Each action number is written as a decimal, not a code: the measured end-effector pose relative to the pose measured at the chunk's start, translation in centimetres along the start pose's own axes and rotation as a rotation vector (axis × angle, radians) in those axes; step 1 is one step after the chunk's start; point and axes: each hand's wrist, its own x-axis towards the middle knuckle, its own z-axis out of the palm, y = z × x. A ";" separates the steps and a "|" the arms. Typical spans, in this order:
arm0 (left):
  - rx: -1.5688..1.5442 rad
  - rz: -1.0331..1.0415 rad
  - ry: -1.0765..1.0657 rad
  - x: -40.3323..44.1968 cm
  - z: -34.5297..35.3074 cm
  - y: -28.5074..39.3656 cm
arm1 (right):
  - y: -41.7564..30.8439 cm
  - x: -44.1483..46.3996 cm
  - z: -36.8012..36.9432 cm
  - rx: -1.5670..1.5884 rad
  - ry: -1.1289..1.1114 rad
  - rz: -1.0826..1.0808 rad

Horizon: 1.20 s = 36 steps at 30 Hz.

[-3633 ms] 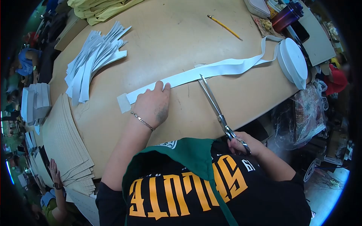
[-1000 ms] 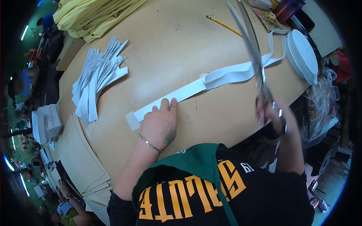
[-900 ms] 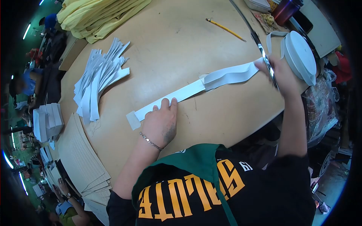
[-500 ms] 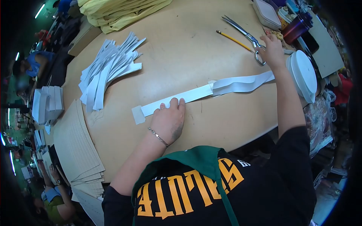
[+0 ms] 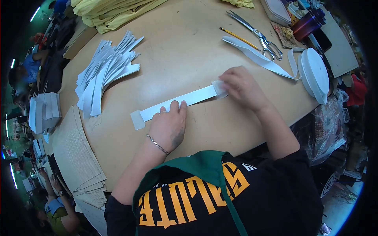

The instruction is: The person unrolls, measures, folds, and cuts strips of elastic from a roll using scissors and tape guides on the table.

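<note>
A flat white strip [image 5: 183, 99] lies on the table with a pale tape-like piece at each end: the left piece [image 5: 138, 120] and the right piece [image 5: 219, 86]. My left hand [image 5: 169, 122] rests palm down, its stretched fingers lying on the strip. Over the strip's right end is my right hand [image 5: 243, 87], fingers curled together and slightly blurred; what they hold, if anything, is hidden. A white band [image 5: 260, 59] runs loose from a white roll [image 5: 317, 76], its free end near a pencil [image 5: 238, 37] and large scissors [image 5: 258, 34].
A pile of cut white strips [image 5: 108, 72] lies at left, beyond fanned beige sheets [image 5: 76, 153]. Yellow folded cloth [image 5: 118, 11] sits at the back. A dark tumbler [image 5: 307, 25] and a phone [image 5: 322, 40] are at right. Other people sit along the left.
My right hand has moved left and down from beside the scissors to the strip's right end. The loose band now lies away from the strip, toward the pencil. My left hand stays on the strip.
</note>
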 end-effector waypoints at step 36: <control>-0.130 -0.077 -0.010 -0.3 1.0 1.0 | -3.1 4.2 1.3 -0.160 -0.478 0.044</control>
